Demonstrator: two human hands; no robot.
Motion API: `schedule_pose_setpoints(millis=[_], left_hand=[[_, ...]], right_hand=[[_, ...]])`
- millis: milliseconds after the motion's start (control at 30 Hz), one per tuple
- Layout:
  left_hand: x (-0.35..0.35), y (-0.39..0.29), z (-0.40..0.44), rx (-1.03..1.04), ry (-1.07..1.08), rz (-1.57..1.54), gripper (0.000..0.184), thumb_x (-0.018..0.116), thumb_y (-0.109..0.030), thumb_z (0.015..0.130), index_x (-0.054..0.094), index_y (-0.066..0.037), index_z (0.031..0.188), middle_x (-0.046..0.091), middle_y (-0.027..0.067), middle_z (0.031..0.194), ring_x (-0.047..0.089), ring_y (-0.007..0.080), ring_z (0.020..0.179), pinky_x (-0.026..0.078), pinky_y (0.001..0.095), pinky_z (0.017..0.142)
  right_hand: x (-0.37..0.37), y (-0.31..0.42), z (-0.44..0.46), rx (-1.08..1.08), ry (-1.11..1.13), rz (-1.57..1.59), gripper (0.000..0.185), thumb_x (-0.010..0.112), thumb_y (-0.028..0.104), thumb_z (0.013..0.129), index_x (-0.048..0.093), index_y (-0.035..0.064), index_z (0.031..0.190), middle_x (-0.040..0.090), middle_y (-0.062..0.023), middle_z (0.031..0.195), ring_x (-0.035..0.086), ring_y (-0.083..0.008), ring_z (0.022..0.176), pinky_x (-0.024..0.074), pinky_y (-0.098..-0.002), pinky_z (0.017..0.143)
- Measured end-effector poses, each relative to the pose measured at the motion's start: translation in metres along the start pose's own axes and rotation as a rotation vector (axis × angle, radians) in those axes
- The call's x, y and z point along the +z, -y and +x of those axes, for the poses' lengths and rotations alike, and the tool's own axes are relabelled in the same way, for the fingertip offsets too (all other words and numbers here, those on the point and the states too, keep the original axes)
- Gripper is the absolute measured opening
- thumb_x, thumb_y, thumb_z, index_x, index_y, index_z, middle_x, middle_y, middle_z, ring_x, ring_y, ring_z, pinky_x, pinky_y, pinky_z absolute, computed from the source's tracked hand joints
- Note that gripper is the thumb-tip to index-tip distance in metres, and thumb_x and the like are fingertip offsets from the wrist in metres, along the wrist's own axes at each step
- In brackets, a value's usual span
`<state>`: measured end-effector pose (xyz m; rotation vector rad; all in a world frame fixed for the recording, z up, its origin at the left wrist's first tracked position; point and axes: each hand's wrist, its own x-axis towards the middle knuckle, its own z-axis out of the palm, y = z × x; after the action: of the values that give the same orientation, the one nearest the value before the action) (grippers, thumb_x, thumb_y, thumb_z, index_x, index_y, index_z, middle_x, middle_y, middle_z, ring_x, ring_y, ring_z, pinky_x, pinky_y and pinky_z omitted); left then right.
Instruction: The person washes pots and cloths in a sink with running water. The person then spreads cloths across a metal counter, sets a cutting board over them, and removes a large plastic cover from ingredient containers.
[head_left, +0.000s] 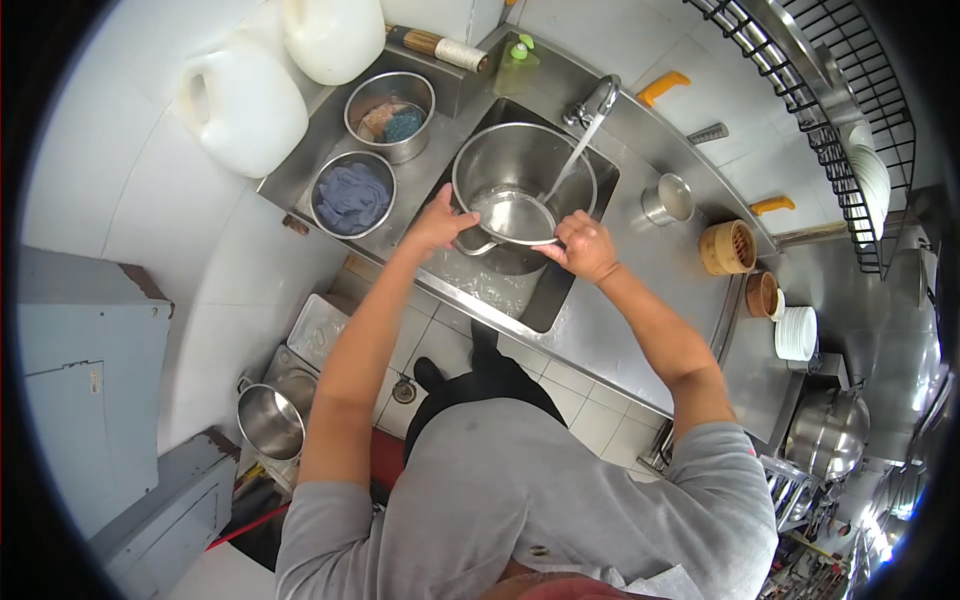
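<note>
A large steel pot (525, 150) stands tilted in the sink (540, 312), its opening facing up toward me. Water from the curved faucet (609, 90) runs into it, and clear water shows at its bottom. My left hand (437, 222) holds the pot's left rim, with the thumb toward the inside and the fingers partly hidden outside. On the near right rim, my right hand (582, 248) is closed with its fingers curled over the edge. A loop handle sticks out from the pot's near side, between my hands.
Left of the sink are a steel bowl with a blue-grey cloth (352, 198) and a steel pot with scrubbing pads (402, 122). A green-topped soap bottle (517, 68) stands behind. A small steel cup (668, 200) and bamboo steamers (727, 248) are on the right counter.
</note>
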<state>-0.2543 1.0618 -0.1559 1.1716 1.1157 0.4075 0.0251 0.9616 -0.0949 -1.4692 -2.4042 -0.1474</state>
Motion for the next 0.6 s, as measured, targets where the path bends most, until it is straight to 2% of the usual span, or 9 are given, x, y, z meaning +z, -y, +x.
schedule_pose_setpoints(millis=[33, 133, 233, 267, 300, 367, 433, 533, 600], left_hand=[[0.012, 0.01, 0.008, 0.0, -0.027, 0.065, 0.089, 0.073, -0.029, 0.086, 0.019, -0.019, 0.155, 0.056, 0.0141, 0.132, 0.063, 0.0207, 0.1, 0.053, 0.035, 0.066], [0.045, 0.022, 0.019, 0.036, -0.057, 0.068, 0.079, 0.072, -0.017, 0.086, 0.028, -0.005, 0.15, 0.059, 0.0176, 0.132, 0.06, 0.0247, 0.115, 0.055, 0.0346, 0.078], [0.058, 0.047, 0.052, 0.054, 0.025, 0.024, 0.069, 0.07, -0.014, 0.087, 0.035, -0.004, 0.146, 0.059, 0.0172, 0.131, 0.06, 0.0264, 0.115, 0.052, 0.037, 0.086], [0.054, 0.056, 0.066, 0.101, 0.045, 0.004, 0.069, 0.07, -0.015, 0.087, 0.036, -0.004, 0.145, 0.06, 0.0178, 0.13, 0.061, 0.0271, 0.115, 0.051, 0.0376, 0.087], [0.047, 0.045, 0.071, 0.098, -0.031, 0.277, 0.065, 0.071, -0.021, 0.086, 0.043, -0.002, 0.141, 0.064, 0.0224, 0.118, 0.064, 0.0315, 0.108, 0.051, 0.0381, 0.086], [0.045, 0.006, 0.067, 0.17, -0.236, 0.451, 0.06, 0.07, -0.021, 0.088, 0.046, -0.005, 0.141, 0.066, 0.0187, 0.118, 0.066, 0.0283, 0.103, 0.052, 0.0372, 0.086], [0.046, -0.017, 0.07, 0.253, -0.362, 0.608, 0.055, 0.069, -0.025, 0.088, 0.052, 0.0, 0.134, 0.067, 0.0199, 0.112, 0.067, 0.0304, 0.095, 0.052, 0.0375, 0.086], [0.054, -0.021, 0.094, 0.406, -0.309, 0.567, 0.054, 0.067, -0.03, 0.089, 0.054, 0.004, 0.129, 0.067, 0.0214, 0.109, 0.068, 0.0288, 0.095, 0.053, 0.0364, 0.085], [0.069, -0.029, 0.117, 0.256, -0.159, 0.57, 0.049, 0.064, -0.029, 0.091, 0.056, 0.003, 0.127, 0.067, 0.0201, 0.11, 0.068, 0.0292, 0.095, 0.054, 0.0375, 0.085]], right_hand=[[0.013, -0.005, -0.01, 0.001, -0.003, 0.023, 0.047, 0.074, 0.053, 0.077, 0.065, 0.0066, 0.073, 0.062, -0.0078, 0.072, 0.063, -0.0279, 0.078, 0.0531, -0.0395, 0.063], [0.03, -0.022, -0.023, 0.121, 0.45, 0.034, 0.044, 0.08, 0.044, 0.074, 0.069, 0.0024, 0.081, 0.067, -0.0103, 0.078, 0.066, -0.0306, 0.08, 0.0546, -0.0408, 0.069], [0.004, -0.045, 0.01, 0.368, 0.765, 0.202, 0.041, 0.08, 0.034, 0.073, 0.07, -0.0023, 0.089, 0.069, -0.0158, 0.083, 0.068, -0.0303, 0.078, 0.0552, -0.0394, 0.072], [0.013, -0.061, 0.018, 0.421, 0.744, 0.309, 0.039, 0.079, 0.031, 0.073, 0.07, -0.0021, 0.09, 0.07, -0.0165, 0.084, 0.068, -0.0291, 0.077, 0.0553, -0.0375, 0.071], [0.023, -0.077, 0.027, 0.473, 0.722, 0.416, 0.037, 0.078, 0.029, 0.072, 0.071, -0.0019, 0.092, 0.071, -0.0172, 0.084, 0.069, -0.0279, 0.076, 0.0554, -0.0355, 0.07], [0.048, -0.094, 0.058, 1.025, 0.431, 0.984, 0.023, 0.071, 0.023, 0.08, 0.072, 0.0017, 0.088, 0.072, -0.0172, 0.085, 0.07, -0.0274, 0.081, 0.055, -0.0336, 0.068], [0.115, -0.155, 0.066, 0.985, 0.349, 1.265, 0.018, 0.062, 0.015, 0.089, 0.071, 0.0004, 0.093, 0.072, -0.0181, 0.093, 0.071, -0.0305, 0.087, 0.0577, -0.036, 0.069], [0.071, -0.124, 0.105, 1.143, -0.01, 1.766, 0.02, 0.053, 0.008, 0.095, 0.066, -0.0055, 0.102, 0.07, -0.0219, 0.1, 0.071, -0.0312, 0.089, 0.0601, -0.0401, 0.075], [0.049, -0.127, 0.106, 1.057, 0.14, 1.973, 0.024, 0.055, 0.008, 0.095, 0.061, -0.0097, 0.11, 0.069, -0.0229, 0.104, 0.071, -0.0319, 0.094, 0.06, -0.0435, 0.083]])
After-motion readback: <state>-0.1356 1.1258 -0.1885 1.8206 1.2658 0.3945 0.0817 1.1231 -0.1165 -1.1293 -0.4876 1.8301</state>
